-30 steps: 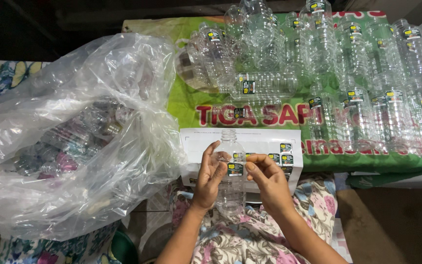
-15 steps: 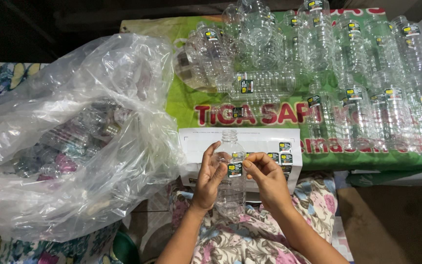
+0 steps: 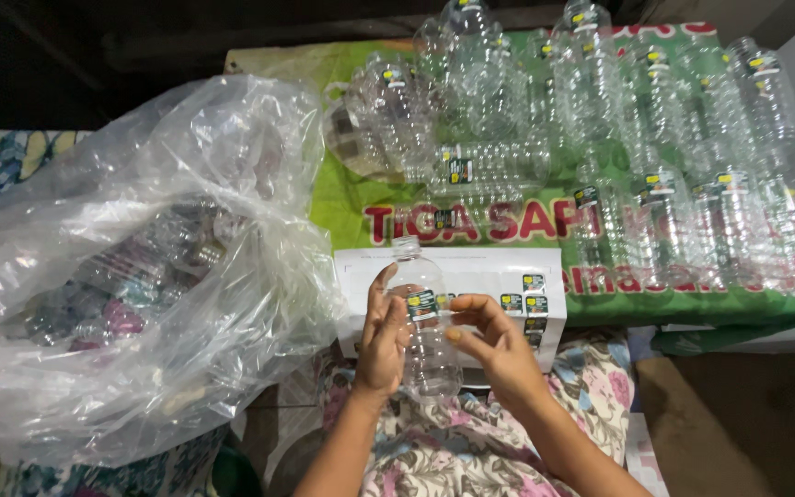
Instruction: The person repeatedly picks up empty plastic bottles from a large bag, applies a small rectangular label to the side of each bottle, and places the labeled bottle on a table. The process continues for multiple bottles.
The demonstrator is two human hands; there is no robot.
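- Our left hand point(image 3: 381, 333) grips the clear bottle point(image 3: 423, 317) by its side, upright over our lap, just in front of the white sticker sheet point(image 3: 471, 276). The bottle is thin and has no cap, so a harder squeeze could dent it or make it pop out of our fingers.
- Our right hand point(image 3: 499, 345) is pinched closed on the small sticker point(image 3: 422, 304) at the bottle's shoulder. The wall there curves and is ribbed, so we judge the sticker could go on crooked or wrinkled if the bottle twists while we press.
- With only one hand truly holding it, the bottle could slip down onto the flowered cloth point(image 3: 471, 442).
- The sheet lies close behind our knuckles; a careless brush might lift or crease the spare stickers point(image 3: 533, 293) on it.
- The stickered bottles point(image 3: 655, 184) crowd the green surface point(image 3: 351, 207) beyond, some lying on their sides. One nudge there could topple several.
- The big plastic bag point(image 3: 140, 267) of bottles sags at our left and could spill towards our elbow.
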